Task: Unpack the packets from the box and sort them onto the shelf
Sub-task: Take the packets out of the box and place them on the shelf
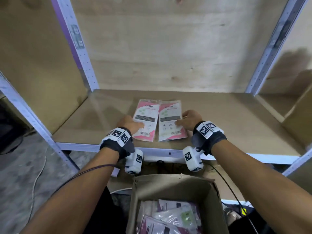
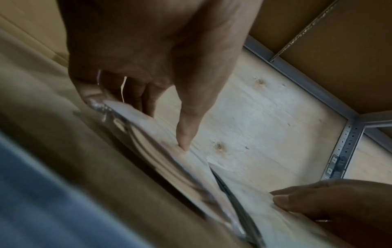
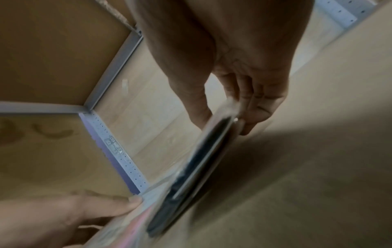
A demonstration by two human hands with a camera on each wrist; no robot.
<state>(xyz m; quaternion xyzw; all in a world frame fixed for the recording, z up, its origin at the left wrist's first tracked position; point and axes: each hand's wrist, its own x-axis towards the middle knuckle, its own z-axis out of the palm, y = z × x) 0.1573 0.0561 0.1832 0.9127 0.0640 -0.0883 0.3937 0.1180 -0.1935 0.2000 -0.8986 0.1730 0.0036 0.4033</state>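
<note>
Two pink-and-white packets lie flat side by side on the shelf board [image 1: 228,124]. My left hand [image 1: 133,124] holds the left packet [image 1: 145,119] at its left edge, thumb on top and fingers curled at the edge. In the left wrist view the left hand [image 2: 148,100] pinches that packet [image 2: 165,142]. My right hand [image 1: 185,120] grips the right packet [image 1: 170,119] at its right edge in the same way. Seen from the right wrist, the right hand [image 3: 233,109] has its fingers under the packet [image 3: 201,151]. The open cardboard box [image 1: 168,186] below holds several more packets [image 1: 168,217].
Perforated metal posts [image 1: 74,43] [image 1: 273,46] frame the shelf bay, with a plywood back. A brown carton [image 1: 298,119] stands at the bay's right end. Bare board lies on both sides of the two packets. Cables run along the floor at the left.
</note>
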